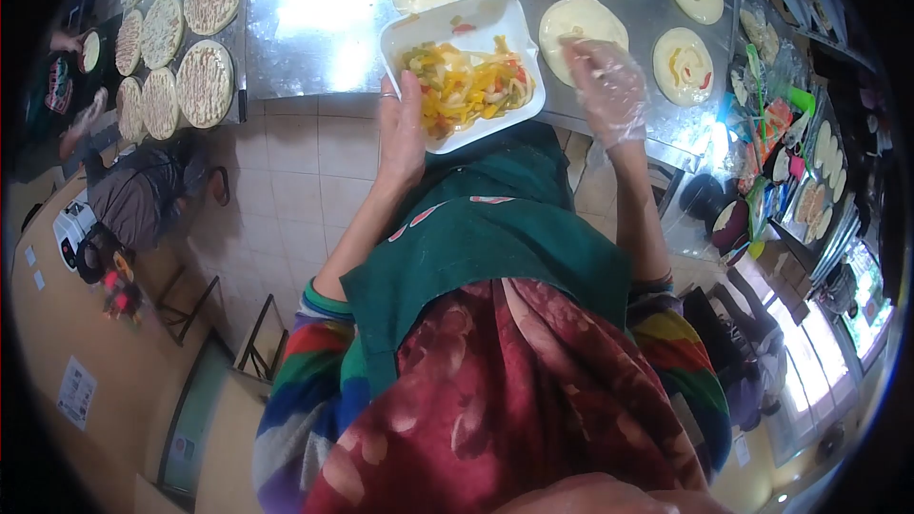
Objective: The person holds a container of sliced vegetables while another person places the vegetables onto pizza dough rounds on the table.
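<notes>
My left hand grips the near left side of a white rectangular tub, tilted toward me. Inside it lie cut pepper strips in yellow, green and red, with paler pieces among them. My right hand, in a clear plastic glove, is over the near right part of a pale round dough base. Its fingers are bent and held together; whatever is between them is hidden. Just to the right, another dough base carries a few pepper strips.
Several more bases lie on the metal table. At the left are rounds with brown streaked topping, near another person's gloved hand. Bags and packets crowd the right side. A person is at lower right.
</notes>
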A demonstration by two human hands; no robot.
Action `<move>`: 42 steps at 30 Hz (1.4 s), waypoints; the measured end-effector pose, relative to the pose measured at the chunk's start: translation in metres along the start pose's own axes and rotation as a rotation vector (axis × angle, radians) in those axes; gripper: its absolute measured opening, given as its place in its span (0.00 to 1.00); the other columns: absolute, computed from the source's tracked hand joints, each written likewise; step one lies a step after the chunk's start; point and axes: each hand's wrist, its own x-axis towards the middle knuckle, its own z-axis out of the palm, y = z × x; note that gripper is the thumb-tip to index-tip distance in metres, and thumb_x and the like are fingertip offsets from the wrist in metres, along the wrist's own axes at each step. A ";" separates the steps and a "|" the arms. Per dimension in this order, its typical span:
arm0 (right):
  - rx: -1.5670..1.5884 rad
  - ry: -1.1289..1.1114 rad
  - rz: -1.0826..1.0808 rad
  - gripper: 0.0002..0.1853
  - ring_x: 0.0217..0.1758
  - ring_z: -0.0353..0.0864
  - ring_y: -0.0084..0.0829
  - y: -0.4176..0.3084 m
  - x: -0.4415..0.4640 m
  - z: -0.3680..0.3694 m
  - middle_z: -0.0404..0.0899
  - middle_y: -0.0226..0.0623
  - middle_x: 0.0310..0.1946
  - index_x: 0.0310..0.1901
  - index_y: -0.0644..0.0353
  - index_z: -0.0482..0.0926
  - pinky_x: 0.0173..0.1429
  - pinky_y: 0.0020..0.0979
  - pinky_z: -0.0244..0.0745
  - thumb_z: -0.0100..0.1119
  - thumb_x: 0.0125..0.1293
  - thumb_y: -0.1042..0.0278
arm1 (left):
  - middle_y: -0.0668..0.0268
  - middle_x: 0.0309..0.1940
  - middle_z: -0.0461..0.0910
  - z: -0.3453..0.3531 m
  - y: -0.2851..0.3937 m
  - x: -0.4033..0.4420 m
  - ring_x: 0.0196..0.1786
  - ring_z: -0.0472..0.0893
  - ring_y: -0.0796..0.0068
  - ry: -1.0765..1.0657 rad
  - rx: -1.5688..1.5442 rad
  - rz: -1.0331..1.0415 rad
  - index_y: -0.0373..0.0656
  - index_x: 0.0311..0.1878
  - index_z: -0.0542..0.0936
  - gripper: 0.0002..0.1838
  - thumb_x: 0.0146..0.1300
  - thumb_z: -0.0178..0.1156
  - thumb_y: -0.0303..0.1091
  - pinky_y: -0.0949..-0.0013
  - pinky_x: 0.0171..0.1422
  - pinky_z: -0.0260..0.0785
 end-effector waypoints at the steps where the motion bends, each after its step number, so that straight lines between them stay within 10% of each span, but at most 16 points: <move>1: -0.039 -0.097 -0.059 0.12 0.53 0.77 0.39 -0.021 -0.002 -0.003 0.79 0.40 0.47 0.49 0.56 0.80 0.57 0.40 0.73 0.53 0.68 0.65 | 0.59 0.52 0.72 0.002 0.000 0.000 0.53 0.73 0.74 -0.011 -0.015 0.008 0.36 0.64 0.62 0.26 0.77 0.43 0.49 0.69 0.59 0.67; 12: -0.188 -0.387 -0.250 0.10 0.47 0.78 0.44 -0.054 0.000 0.017 0.77 0.42 0.42 0.45 0.57 0.80 0.54 0.40 0.75 0.54 0.65 0.69 | 0.57 0.52 0.73 0.017 0.007 -0.002 0.53 0.74 0.73 -0.082 -0.029 -0.018 0.35 0.65 0.61 0.26 0.77 0.44 0.48 0.69 0.58 0.69; 28: 0.106 0.001 0.401 0.17 0.43 0.83 0.40 0.052 0.032 -0.035 0.85 0.41 0.40 0.46 0.56 0.84 0.50 0.36 0.75 0.56 0.67 0.53 | 0.57 0.54 0.73 0.002 -0.009 0.008 0.56 0.74 0.73 -0.024 -0.010 -0.017 0.36 0.65 0.61 0.27 0.77 0.43 0.49 0.69 0.60 0.68; 37: -0.563 -0.019 0.206 0.13 0.49 0.81 0.46 0.110 0.036 0.011 0.82 0.45 0.46 0.46 0.54 0.83 0.56 0.41 0.74 0.53 0.69 0.58 | 0.57 0.54 0.72 0.001 -0.004 0.005 0.56 0.73 0.74 -0.008 -0.019 -0.018 0.36 0.65 0.61 0.29 0.76 0.43 0.52 0.70 0.60 0.67; 42: -0.276 0.094 0.163 0.12 0.50 0.80 0.43 0.066 0.025 -0.004 0.82 0.41 0.45 0.47 0.54 0.82 0.57 0.39 0.74 0.53 0.69 0.60 | 0.57 0.55 0.71 0.005 0.000 0.003 0.57 0.72 0.73 -0.025 -0.003 0.012 0.35 0.66 0.60 0.30 0.76 0.43 0.53 0.69 0.62 0.66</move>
